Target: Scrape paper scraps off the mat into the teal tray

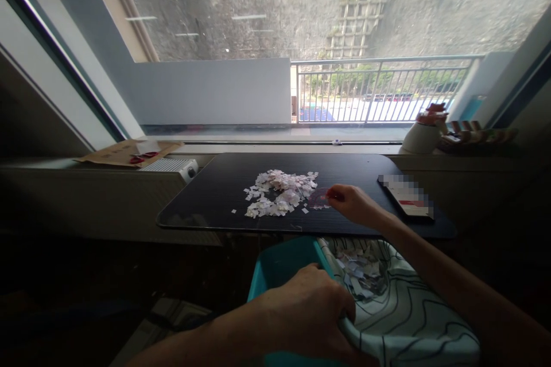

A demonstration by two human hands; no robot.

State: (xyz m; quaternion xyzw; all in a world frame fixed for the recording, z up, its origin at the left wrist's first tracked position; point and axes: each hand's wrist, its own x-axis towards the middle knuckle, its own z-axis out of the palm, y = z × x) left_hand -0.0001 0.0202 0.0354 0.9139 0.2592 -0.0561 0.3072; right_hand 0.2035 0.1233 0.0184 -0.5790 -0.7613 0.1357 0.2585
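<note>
Window-side black table (224, 195) bears paper scraps (279, 192); hands grip a bin (275, 266) and a card (318, 199).

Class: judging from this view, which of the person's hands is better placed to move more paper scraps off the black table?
Probably the right hand: it rests on the black table beside the paper scraps. The left hand grips the lined bin.

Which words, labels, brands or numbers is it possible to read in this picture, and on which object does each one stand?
No text can be read.
Flat object on the black table, right of the right hand: its face is blurred out.
Paper scraps on the table: any print is too small to read.
Brown envelope on the sill: red marks, not readable.
Scraps in the patterned bag held by the left hand: too small.
</note>
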